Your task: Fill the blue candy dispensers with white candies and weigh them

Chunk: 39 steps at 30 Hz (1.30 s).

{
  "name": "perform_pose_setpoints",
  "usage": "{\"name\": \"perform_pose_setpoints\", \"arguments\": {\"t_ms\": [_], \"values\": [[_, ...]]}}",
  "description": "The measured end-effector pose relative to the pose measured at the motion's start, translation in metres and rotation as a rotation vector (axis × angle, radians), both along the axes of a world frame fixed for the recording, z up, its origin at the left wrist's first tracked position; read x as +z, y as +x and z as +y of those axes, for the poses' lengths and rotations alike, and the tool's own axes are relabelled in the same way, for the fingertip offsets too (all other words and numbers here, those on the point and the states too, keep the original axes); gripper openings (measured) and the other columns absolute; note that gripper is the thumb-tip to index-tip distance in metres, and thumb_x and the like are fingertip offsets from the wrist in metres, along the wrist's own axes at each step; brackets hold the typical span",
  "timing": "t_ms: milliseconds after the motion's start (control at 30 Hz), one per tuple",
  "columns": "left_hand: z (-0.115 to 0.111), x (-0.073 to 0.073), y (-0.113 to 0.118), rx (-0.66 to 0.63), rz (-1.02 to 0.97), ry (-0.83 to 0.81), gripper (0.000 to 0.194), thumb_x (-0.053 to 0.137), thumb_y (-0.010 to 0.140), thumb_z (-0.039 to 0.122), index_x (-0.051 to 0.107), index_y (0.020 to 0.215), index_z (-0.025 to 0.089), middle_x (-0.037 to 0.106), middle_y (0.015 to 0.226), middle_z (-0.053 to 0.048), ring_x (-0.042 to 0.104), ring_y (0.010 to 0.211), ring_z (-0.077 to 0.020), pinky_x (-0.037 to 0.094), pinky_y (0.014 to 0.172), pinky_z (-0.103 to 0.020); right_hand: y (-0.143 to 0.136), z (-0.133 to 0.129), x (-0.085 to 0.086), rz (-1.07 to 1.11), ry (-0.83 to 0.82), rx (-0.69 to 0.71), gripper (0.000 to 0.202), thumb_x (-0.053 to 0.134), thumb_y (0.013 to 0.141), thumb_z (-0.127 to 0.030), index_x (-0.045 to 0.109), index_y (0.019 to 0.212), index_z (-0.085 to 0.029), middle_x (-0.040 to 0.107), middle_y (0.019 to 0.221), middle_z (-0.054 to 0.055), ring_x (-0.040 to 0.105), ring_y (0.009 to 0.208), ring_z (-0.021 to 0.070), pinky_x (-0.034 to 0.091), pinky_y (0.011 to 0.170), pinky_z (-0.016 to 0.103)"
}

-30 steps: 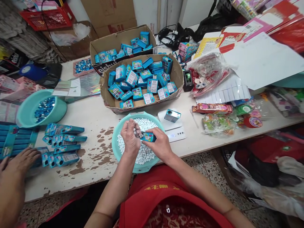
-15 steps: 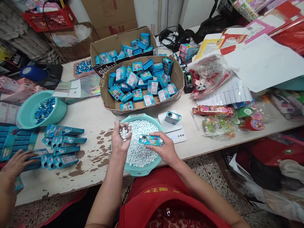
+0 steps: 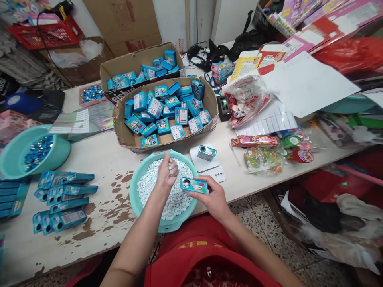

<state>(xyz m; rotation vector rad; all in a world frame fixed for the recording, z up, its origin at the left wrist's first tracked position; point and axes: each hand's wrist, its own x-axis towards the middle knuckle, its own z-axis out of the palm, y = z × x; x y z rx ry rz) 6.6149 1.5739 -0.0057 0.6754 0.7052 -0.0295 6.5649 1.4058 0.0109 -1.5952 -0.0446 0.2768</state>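
My right hand (image 3: 216,196) grips a small blue candy box (image 3: 194,185) lying on its side above the right part of a mint-green basin. White candies show in the round hole at the box's left end. My left hand (image 3: 168,171) hovers just left of it over the basin, fingers curled round white candies that are now mostly hidden, thumb upward. White candies (image 3: 176,201) fill the mint-green basin (image 3: 135,199). Right behind my right hand, another blue box (image 3: 207,152) with a round hole stands on a white scale (image 3: 216,173).
Two cardboard boxes (image 3: 119,137) of blue candy boxes stand behind the basin. At left are stacked blue boxes (image 3: 64,199) and a mint-green tub (image 3: 60,155) of shiny blue pieces. Wrapped sweets (image 3: 263,159) and papers (image 3: 308,81) lie at right.
My left hand has turned from palm up with candies showing to a closed fist, nearer the box. The view has shifted right, and another person's hand at left is out of sight.
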Motion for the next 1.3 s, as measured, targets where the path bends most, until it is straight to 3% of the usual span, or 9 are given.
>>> {"name": "perform_pose_setpoints", "arguments": {"t_ms": [167,300,533,767,933,1033,1167,1300], "values": [[-0.067,-0.009,0.068,0.031,-0.213,0.165,0.048,0.068,0.067,0.056,0.041,0.057,0.017,0.036,0.040,0.008,0.028,0.029,-0.0020,0.015,0.031,-0.016,0.002,-0.053,-0.004,0.037,-0.097,-0.219,0.039,0.079,0.060,-0.035,0.066,0.094,-0.021,0.066,0.091,0.003,0.063,0.082,0.0206,0.051,0.076,0.034],[-0.089,-0.027,0.103,0.100,-0.221,0.342,0.052,0.068,0.063,0.061,0.042,0.055,0.017,0.039,0.043,0.007,0.033,0.032,-0.0026,0.018,0.031,-0.018,0.006,-0.089,-0.014,0.068,-0.204,-0.368,0.040,0.078,0.060,-0.037,0.066,0.094,-0.019,0.068,0.089,0.004,0.063,0.080,0.0207,0.051,0.075,0.034],[-0.092,-0.036,0.112,0.163,-0.239,0.440,0.053,0.066,0.064,0.062,0.041,0.051,0.017,0.040,0.044,0.005,0.047,0.039,-0.0080,0.033,0.038,-0.020,0.014,-0.125,-0.025,0.118,-0.246,-0.542,0.047,0.079,0.058,-0.040,0.066,0.097,-0.017,0.068,0.088,0.006,0.063,0.079,0.0210,0.051,0.075,0.036],[-0.090,-0.027,0.115,0.178,-0.164,0.325,0.053,0.066,0.065,0.061,0.037,0.056,0.018,0.035,0.045,0.008,0.031,0.034,-0.0023,0.018,0.033,-0.017,0.025,-0.132,-0.024,0.129,-0.221,-0.585,0.047,0.080,0.057,-0.039,0.066,0.097,-0.018,0.069,0.089,0.004,0.062,0.080,0.0202,0.051,0.077,0.037],[-0.058,-0.002,0.091,0.061,-0.092,0.077,0.044,0.061,0.077,0.052,0.039,0.059,0.018,0.028,0.043,0.009,0.023,0.032,-0.0019,0.014,0.031,-0.015,0.025,-0.133,-0.023,0.122,-0.229,-0.580,0.046,0.080,0.056,-0.038,0.066,0.096,-0.018,0.069,0.089,0.005,0.063,0.079,0.0203,0.051,0.076,0.037],[-0.025,0.005,0.058,0.050,0.034,0.046,0.030,0.058,0.084,0.038,0.047,0.065,0.016,0.039,0.048,0.005,0.035,0.037,-0.0030,0.023,0.032,-0.013,0.023,-0.133,-0.026,0.119,-0.216,-0.588,0.048,0.080,0.056,-0.039,0.066,0.097,-0.018,0.070,0.089,0.005,0.063,0.079,0.0205,0.052,0.076,0.038],[0.015,-0.004,0.004,0.098,0.215,0.218,0.004,0.056,0.080,0.011,0.060,0.078,0.012,0.056,0.066,-0.003,0.054,0.054,-0.0066,0.044,0.046,-0.013,0.018,-0.131,-0.029,0.127,-0.219,-0.589,0.049,0.080,0.056,-0.040,0.066,0.098,-0.017,0.070,0.089,0.006,0.064,0.078,0.0208,0.052,0.074,0.038],[0.036,-0.018,-0.034,-0.100,0.285,0.302,0.005,0.060,0.074,0.011,0.061,0.079,0.012,0.053,0.061,-0.001,0.046,0.045,-0.0052,0.035,0.036,-0.013,0.014,-0.126,-0.028,0.148,-0.214,-0.593,0.048,0.080,0.056,-0.040,0.066,0.095,-0.017,0.071,0.086,0.005,0.064,0.077,0.0207,0.052,0.074,0.037]]}}
